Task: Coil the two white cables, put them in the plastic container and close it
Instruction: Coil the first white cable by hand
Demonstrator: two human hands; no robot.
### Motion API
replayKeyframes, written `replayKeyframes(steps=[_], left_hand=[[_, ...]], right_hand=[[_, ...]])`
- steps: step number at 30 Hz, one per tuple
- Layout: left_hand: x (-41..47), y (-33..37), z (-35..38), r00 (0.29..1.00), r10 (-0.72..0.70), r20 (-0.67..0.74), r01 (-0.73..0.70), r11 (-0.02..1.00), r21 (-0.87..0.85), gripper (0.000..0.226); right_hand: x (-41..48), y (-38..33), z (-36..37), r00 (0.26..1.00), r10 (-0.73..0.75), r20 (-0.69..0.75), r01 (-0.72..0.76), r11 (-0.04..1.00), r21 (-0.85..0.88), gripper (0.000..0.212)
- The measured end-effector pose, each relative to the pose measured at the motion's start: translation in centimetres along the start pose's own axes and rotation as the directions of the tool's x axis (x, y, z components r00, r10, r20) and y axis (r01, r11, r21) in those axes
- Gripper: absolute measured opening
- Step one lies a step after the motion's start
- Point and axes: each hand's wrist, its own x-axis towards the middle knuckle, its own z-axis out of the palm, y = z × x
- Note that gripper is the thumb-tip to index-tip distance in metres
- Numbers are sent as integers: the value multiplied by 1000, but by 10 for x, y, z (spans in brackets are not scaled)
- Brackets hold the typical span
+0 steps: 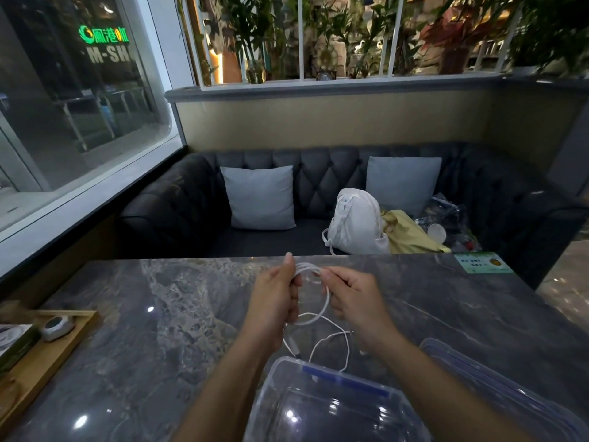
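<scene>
Above the dark marble table [159,330], my left hand [275,295] grips a looped white cable [318,315], thumb raised over the top of the loops. My right hand [350,293] pinches the same coil from the right side. A loose thin white cable [331,341] trails down from the hands toward the table, its plug end near the container's rim. The clear plastic container [271,397] with a blue clip stands open at the near edge, between my forearms. Its clear lid [497,381] lies to the right of it.
A wooden tray [63,346] holding a small white and green device and a booklet sits at the left edge. A green card [483,262] lies at the far right corner. Behind the table stands a dark sofa with cushions, a white bag [357,221] and a yellow cloth.
</scene>
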Motion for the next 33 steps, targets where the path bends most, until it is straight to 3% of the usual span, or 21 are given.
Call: replayKeyframes(steps=[3,6,10,12,15,17,20,22,29,33], left_hand=[[6,-2,-5,990,92,-107,-84,993,81,46],[15,-3,-13,980,100,-169,-97,995,29,46],[20,-13,-12,972,127,-199,-120,992,49,48],[21,-19,-12,968,153,-198,-135,986,99,48],[24,-21,-17,964,183,-192,-150,973,175,47],[27,-21,-21,963,192,-190,-158,971,181,49],[29,-22,-22,968,189,-162,-160,971,177,53],[29,-25,-20,972,191,-138,-163,968,190,56],[26,-28,-18,955,284,-92,-244,920,308,51],[21,-30,-17,973,216,-76,-192,950,245,53]], right_hand=[[-1,3,-6,998,9,65,2,986,-167,27],[1,5,-16,982,69,174,10,908,-419,19],[4,4,-24,958,157,242,104,592,-799,17],[3,1,-24,953,210,217,61,572,-818,19],[-2,-9,-24,965,182,191,35,627,-778,12],[-4,-19,-25,973,133,186,33,721,-692,14],[-4,-38,-25,984,111,142,-40,904,-426,17],[-3,-49,-23,984,100,146,-58,963,-264,15],[0,-59,-6,990,121,74,-128,988,92,9],[2,-53,-3,995,102,17,-104,981,161,10]])
